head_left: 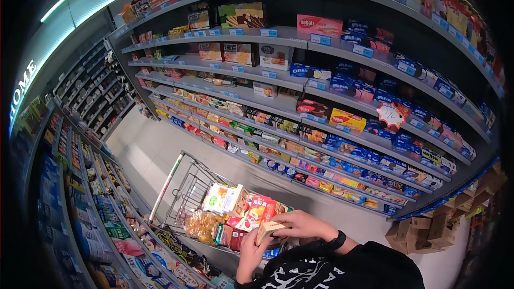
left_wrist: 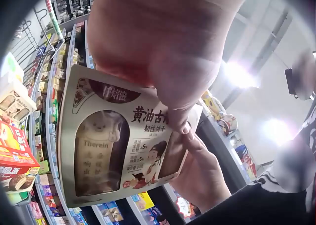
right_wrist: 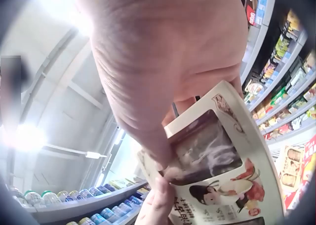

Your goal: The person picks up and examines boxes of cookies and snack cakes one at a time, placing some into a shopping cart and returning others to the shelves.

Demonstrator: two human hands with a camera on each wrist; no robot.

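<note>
Both hands hold one small beige snack box (head_left: 269, 230) over the shopping cart (head_left: 170, 181). My left hand (head_left: 252, 250) grips its near end from below. My right hand (head_left: 297, 224), with a black band on its wrist, curls over the box's top. In the left wrist view the box (left_wrist: 118, 146) shows a clear window, cartoon art and Chinese lettering, with the left hand (left_wrist: 168, 81) pinching its upper edge and the right hand (left_wrist: 202, 170) under its far corner. The right wrist view has the box (right_wrist: 217, 170) under the right hand (right_wrist: 163, 86), with left fingers (right_wrist: 157, 205) at the bottom.
The cart carries several snack packs, among them a red box (head_left: 257, 210) and a clear bag (head_left: 202, 225). Long shelves of biscuits (head_left: 332, 123) line the right of the aisle, and shelves of drinks and cans (head_left: 91, 203) line the left. Cardboard boxes (head_left: 423, 230) sit stacked at right.
</note>
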